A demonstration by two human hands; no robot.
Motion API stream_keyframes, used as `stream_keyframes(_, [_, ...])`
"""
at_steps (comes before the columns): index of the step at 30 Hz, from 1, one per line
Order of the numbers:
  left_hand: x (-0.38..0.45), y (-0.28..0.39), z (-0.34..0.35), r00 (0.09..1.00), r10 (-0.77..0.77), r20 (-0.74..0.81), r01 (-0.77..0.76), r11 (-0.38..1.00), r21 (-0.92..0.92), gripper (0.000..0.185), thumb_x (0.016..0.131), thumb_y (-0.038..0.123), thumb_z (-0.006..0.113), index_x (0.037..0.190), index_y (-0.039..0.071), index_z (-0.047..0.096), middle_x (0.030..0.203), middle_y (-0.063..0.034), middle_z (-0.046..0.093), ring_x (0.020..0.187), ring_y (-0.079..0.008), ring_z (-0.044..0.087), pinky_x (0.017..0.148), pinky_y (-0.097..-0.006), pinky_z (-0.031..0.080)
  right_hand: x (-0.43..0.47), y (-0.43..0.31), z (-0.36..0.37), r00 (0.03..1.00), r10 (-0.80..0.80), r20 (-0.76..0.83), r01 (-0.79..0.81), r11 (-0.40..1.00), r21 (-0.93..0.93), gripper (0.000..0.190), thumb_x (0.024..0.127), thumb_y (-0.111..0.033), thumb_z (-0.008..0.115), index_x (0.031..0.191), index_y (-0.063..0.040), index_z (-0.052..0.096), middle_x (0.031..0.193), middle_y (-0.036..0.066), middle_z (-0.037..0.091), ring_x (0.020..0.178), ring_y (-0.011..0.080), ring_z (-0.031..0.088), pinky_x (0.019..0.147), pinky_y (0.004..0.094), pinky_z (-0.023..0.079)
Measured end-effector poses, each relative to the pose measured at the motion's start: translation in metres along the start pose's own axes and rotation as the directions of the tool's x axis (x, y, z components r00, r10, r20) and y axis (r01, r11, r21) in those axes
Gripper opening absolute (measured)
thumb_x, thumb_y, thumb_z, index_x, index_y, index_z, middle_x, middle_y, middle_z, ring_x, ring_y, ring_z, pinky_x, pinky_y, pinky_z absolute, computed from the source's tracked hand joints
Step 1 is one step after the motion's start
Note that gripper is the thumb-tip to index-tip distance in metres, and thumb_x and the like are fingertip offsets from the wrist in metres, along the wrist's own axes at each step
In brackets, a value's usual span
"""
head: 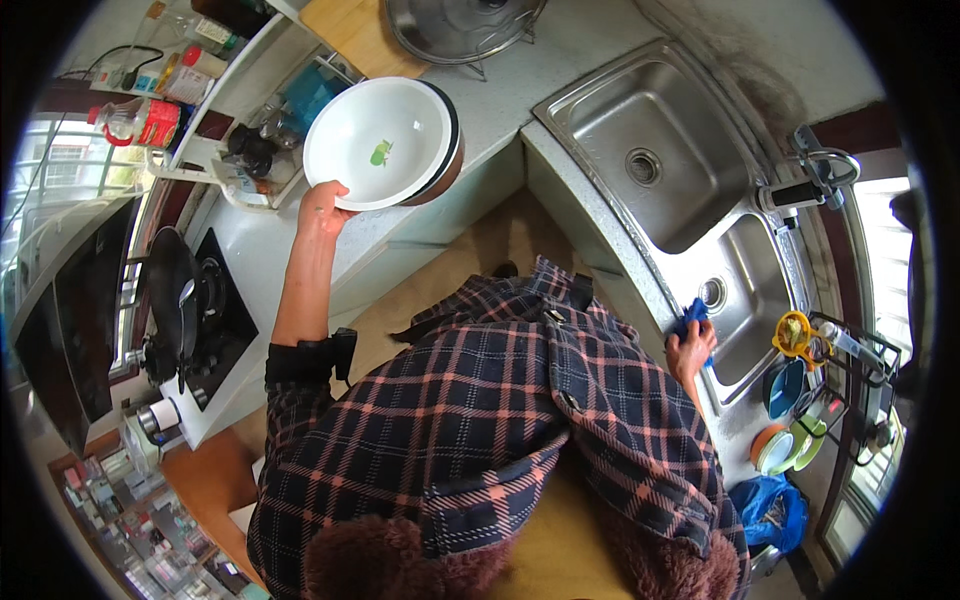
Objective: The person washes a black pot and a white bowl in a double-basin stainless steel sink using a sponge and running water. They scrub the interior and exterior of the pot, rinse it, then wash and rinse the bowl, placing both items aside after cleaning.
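My left hand point(322, 208) grips the near rim of a white basin point(352, 120) with a small green motif inside its base. The basin is tilted towards me, in front of a brown pot point(448, 176) with a dark rim; whether the two touch I cannot tell. Over on the right, my right hand point(691, 351) is closed around a crumpled blue cloth point(691, 315) at the front edge of the stainless-steel double sink point(720, 225). Part of the cloth is hidden under the fingers.
A metal lid point(465, 30) on a wire stand and a wooden board point(360, 34) are at the back. The faucet point(795, 195) rises behind the sink. Bowls point(771, 448) and a blue bag point(769, 514) stand right; a wok point(169, 300) sits on the left stove.
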State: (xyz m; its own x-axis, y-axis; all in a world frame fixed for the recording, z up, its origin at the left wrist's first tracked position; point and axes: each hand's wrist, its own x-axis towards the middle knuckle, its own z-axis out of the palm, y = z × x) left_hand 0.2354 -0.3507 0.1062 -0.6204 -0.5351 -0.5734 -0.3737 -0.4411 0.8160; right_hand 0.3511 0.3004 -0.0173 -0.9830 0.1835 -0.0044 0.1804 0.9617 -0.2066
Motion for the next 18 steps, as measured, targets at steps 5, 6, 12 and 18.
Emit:
stream_keyframes(5, [0.037, -0.01, -0.013, 0.997, -0.059, 0.043, 0.059, 0.998, 0.011, 0.055, 0.069, 0.002, 0.052, 0.123, -0.003, 0.045, 0.113, -0.0201, 0.055, 0.102, -0.0388, 0.057, 0.081, -0.0543, 0.05, 0.04, -0.066, 0.013, 0.989, -0.143, 0.039, 0.142, 0.99, 0.019, 0.04, 0.061, -0.013, 0.064, 0.1, -0.007, 0.061, 0.123, 0.025, 0.046, 0.112, 0.0428, 0.044, 0.09, 0.0505, 0.042])
stream_keyframes(6, [0.043, -0.011, -0.017, 0.997, -0.039, 0.072, 0.035, 0.998, 0.05, 0.055, 0.069, 0.001, 0.052, 0.123, -0.003, 0.046, 0.114, -0.02, 0.055, 0.103, -0.0377, 0.058, 0.082, -0.0538, 0.051, 0.049, -0.08, 0.016, 0.977, -0.212, 0.029, 0.211, 0.977, 0.032, 0.04, 0.061, -0.013, 0.065, 0.101, -0.007, 0.06, 0.125, 0.025, 0.044, 0.113, 0.0427, 0.044, 0.091, 0.0512, 0.041])
stream_keyframes(12, [0.057, -0.006, -0.021, 0.998, -0.004, 0.069, -0.005, 0.991, 0.134, 0.055, 0.07, -0.001, 0.051, 0.125, -0.005, 0.045, 0.112, -0.0203, 0.057, 0.096, -0.0362, 0.062, 0.069, -0.0476, 0.055, 0.112, -0.176, 0.033, 0.911, -0.406, 0.071, 0.407, 0.913, 0.0, 0.036, 0.066, -0.016, 0.063, 0.101, -0.011, 0.061, 0.127, 0.02, 0.041, 0.114, 0.0391, 0.042, 0.091, 0.0497, 0.038])
stream_keyframes(18, [0.049, 0.0, -0.014, 0.996, 0.06, 0.06, -0.07, 0.983, 0.17, 0.062, 0.07, -0.001, 0.051, 0.13, 0.0, 0.039, 0.116, -0.0214, 0.054, 0.093, -0.0358, 0.063, 0.06, -0.0453, 0.056, 0.167, -0.264, 0.059, 0.848, -0.523, 0.086, 0.523, 0.852, 0.024, 0.031, 0.071, -0.019, 0.059, 0.102, -0.014, 0.062, 0.129, 0.018, 0.041, 0.115, 0.0358, 0.042, 0.089, 0.0473, 0.037])
